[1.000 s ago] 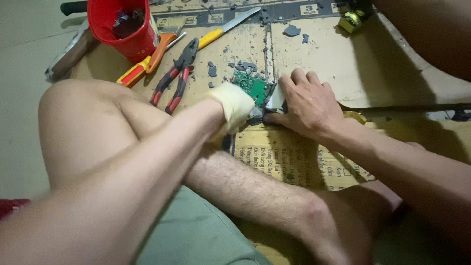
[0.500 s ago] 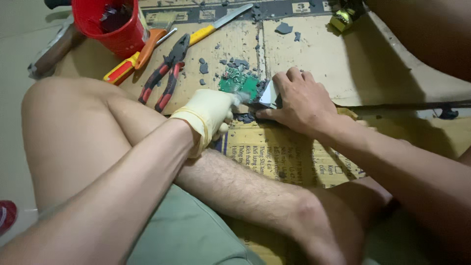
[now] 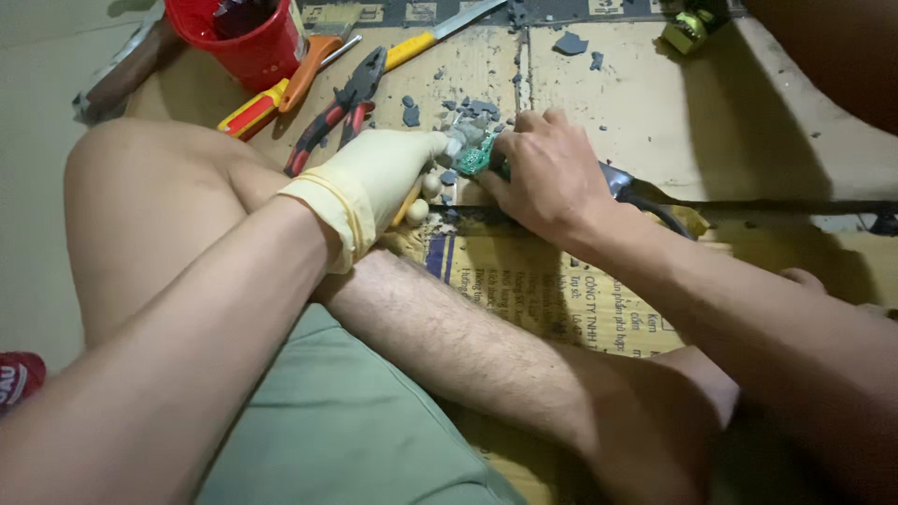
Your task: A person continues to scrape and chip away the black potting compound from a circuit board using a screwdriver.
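Two hands meet over a small green circuit board [image 3: 477, 157] lying on flattened brown cardboard [image 3: 748, 140]. Left of the board, red-handled pliers [image 3: 339, 110]. Beside it, the left hand [image 3: 374, 182], in a cream rubber glove, pinches the board's near edge. Right of it, the bare right hand [image 3: 552, 178] presses down, fingers curled over the board.

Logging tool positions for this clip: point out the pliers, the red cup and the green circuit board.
pliers [image 3: 348, 105], head view, on the pivot where the jaws meet the handles.
red cup [image 3: 251, 49], head view, on its outer wall.
green circuit board [image 3: 475, 159], head view, on the exposed edge between both hands.
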